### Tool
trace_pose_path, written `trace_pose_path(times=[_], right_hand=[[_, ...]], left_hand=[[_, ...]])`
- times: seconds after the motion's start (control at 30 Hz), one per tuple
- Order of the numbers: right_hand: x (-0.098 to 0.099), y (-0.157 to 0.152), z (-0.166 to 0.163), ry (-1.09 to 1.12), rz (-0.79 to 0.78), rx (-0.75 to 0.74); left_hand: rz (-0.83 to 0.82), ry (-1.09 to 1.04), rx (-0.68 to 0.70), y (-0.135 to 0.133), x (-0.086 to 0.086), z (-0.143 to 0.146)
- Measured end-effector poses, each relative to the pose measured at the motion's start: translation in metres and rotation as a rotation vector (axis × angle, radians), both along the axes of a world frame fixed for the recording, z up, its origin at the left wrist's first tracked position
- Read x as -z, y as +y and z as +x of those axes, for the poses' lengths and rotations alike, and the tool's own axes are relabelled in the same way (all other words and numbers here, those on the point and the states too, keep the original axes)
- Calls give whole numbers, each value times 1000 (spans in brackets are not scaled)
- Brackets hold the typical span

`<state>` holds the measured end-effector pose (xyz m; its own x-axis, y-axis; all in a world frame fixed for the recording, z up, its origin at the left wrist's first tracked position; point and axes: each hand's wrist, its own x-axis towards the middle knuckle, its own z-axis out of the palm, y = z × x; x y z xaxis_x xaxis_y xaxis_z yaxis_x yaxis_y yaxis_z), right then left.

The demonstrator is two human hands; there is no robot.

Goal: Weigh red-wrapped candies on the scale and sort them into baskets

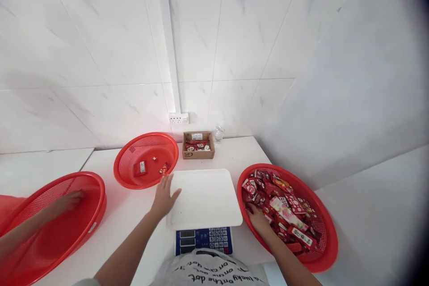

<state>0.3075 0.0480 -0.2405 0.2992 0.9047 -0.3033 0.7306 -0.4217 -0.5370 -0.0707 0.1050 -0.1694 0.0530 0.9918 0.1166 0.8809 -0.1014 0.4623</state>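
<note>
My left hand (164, 196) lies open, fingers apart, at the left edge of the white weighing tray (203, 196) of a scale. Nothing is in it. My right hand (258, 221) reaches over the near-left rim of a red plastic basket (325, 259) and into a heap of small red snack packets (283, 210). Its fingertips are partly buried among the packets, so I cannot tell whether they grip one. Below the tray, the scale's blue keypad and display panel (203, 240) faces me.
Another red basket (121, 165) at the back left holds a few packets. A small cardboard box (198, 155) with red packets stands near a clear plastic item (218, 134) by the wall. Another person's hand (69, 201) is inside a red basket (95, 187) at far left.
</note>
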Motion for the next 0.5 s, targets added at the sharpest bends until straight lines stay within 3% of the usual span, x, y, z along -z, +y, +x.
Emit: trace_pose_path(times=[0.1,0.17,0.3,0.5], right_hand=[[2,3,0,-160,-64,-2],[-1,2,0,-247,-15,-42],[-14,1,-2,-408,43,-143],[-30,14,-10,-380,-129,-81]], left_hand=[[-42,42,40,-29,23,17],[-74,69,62,-39,31,21],[-66,105,83,-43,35,16],[43,81,80,-40,36,13]])
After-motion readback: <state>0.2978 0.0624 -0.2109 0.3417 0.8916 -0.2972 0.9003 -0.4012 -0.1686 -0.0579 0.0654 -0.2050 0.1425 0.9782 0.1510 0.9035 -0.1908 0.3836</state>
